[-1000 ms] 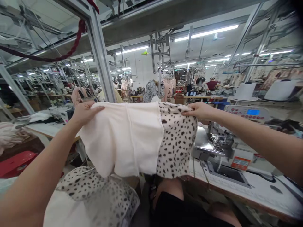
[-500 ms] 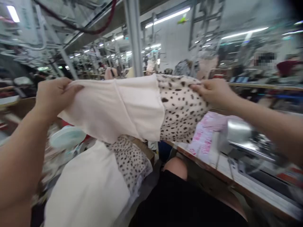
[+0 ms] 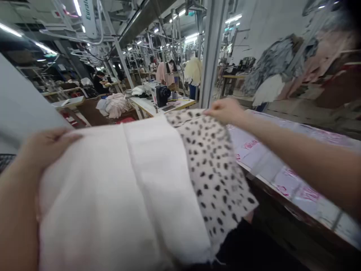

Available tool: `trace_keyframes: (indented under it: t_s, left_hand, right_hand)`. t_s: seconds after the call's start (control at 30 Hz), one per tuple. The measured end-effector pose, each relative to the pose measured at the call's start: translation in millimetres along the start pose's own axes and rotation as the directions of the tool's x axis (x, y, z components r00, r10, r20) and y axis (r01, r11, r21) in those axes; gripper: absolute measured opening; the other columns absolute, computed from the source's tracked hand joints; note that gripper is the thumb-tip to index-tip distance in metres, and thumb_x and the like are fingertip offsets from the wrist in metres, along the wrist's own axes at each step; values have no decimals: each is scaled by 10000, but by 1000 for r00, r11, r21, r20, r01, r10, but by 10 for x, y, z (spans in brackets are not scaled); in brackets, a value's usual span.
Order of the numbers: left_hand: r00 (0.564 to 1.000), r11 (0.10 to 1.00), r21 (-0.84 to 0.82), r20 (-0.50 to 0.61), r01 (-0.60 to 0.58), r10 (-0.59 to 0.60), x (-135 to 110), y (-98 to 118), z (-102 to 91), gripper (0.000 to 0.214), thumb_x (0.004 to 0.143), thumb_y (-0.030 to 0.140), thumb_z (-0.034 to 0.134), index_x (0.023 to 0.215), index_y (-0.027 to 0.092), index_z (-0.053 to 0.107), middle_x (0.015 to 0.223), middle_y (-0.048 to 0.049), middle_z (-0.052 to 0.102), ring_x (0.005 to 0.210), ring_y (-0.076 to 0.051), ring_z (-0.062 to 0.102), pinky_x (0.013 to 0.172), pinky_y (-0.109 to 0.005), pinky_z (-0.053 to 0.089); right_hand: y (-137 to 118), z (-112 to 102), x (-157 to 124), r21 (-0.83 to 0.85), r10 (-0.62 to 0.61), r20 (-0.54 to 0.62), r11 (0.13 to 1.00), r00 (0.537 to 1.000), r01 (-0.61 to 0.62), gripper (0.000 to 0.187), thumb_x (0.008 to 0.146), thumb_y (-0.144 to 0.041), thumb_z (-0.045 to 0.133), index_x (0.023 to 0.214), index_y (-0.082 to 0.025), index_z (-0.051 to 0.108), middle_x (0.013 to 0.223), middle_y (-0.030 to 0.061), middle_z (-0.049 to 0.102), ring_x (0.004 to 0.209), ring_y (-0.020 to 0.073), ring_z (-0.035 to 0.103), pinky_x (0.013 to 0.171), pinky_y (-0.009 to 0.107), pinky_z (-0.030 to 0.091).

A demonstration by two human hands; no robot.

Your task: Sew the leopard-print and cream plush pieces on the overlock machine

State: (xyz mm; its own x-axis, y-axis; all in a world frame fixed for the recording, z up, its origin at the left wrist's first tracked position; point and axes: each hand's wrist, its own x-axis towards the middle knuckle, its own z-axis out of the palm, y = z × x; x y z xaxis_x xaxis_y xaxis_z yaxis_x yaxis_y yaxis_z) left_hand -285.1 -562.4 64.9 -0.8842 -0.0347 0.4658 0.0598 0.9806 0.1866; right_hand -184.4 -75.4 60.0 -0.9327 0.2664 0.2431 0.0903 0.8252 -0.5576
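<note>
I hold a sewn fabric piece [image 3: 132, 188] spread out low in front of me: a cream white part on the left joined to a pink part with dark spots [image 3: 214, 169] on the right. My left hand [image 3: 45, 145] is closed on the cream edge at the left. My right hand [image 3: 224, 110] pinches the far corner of the spotted part, above the edge of a work table. The piece lies nearly flat and hides what is under it.
The work table [image 3: 282, 169] at the right carries clear plastic bags with pink print. A metal post [image 3: 211, 52] rises behind my right hand. Further back stand a sewing machine [image 3: 161, 95], tables with fabric heaps, hanging garments and a seated person [image 3: 99, 81].
My view has swung to the left, away from my sewing machine. Both hands kept their grip and brought the fabric piece down and leftward, from hanging upright to lying nearly flat.
</note>
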Motion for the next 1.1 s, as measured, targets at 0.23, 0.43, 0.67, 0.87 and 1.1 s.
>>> trace_keyframes:
  t_s: [0.23, 0.43, 0.67, 0.87, 1.1]
  left_hand:
    - [979, 991, -58, 154, -125, 132, 63, 136, 1695, 428, 725, 385, 468, 997, 68, 564, 962, -139, 604, 923, -274, 539, 844, -405, 435]
    - [844, 792, -327, -33, -516, 536, -523, 1264, 2422, 558, 835, 466, 388, 1286, 138, 380, 1372, -101, 320, 1278, -238, 244, 1068, -372, 205]
    - [899, 894, -234, 125, -383, 419, -647, 1383, 3132, 485, 859, 459, 352, 1226, 170, 486, 1291, -150, 418, 1178, -335, 357, 972, -503, 263]
    - [918, 908, -207, 86, -363, 387, -739, 1261, 3395, 483, 869, 437, 337, 1251, 164, 446, 1302, -136, 400, 1209, -288, 328, 1020, -448, 209]
    - [933, 925, -177, 67, -337, 353, -770, 1171, 3668, 501, 864, 382, 316, 1254, 86, 426, 1280, -179, 403, 1210, -283, 328, 1032, -429, 205]
  right_hand:
    - [531, 1860, 165, 198, 113, 183, 969, 977, -150, 109, 838, -207, 547, 902, -127, 586, 869, 37, 612, 775, 132, 571, 704, 290, 470]
    - [1189, 2478, -342, 334, 197, 381, 882, 903, -333, 215, 897, -300, 464, 880, -115, 573, 788, 12, 597, 651, 98, 573, 606, 258, 495]
    - [1225, 2985, -700, 404, 199, 408, 836, 891, -372, 177, 845, -291, 542, 835, -120, 587, 761, 0, 592, 663, 108, 557, 631, 267, 466]
    - [1202, 3197, -774, 351, 217, 367, 868, 905, -350, 204, 853, -311, 521, 791, -126, 580, 741, -3, 579, 674, 116, 546, 665, 288, 452]
    - [1462, 3134, -953, 310, 187, 290, 909, 939, -277, 191, 879, -239, 449, 751, -142, 552, 698, -3, 564, 667, 122, 540, 658, 281, 442]
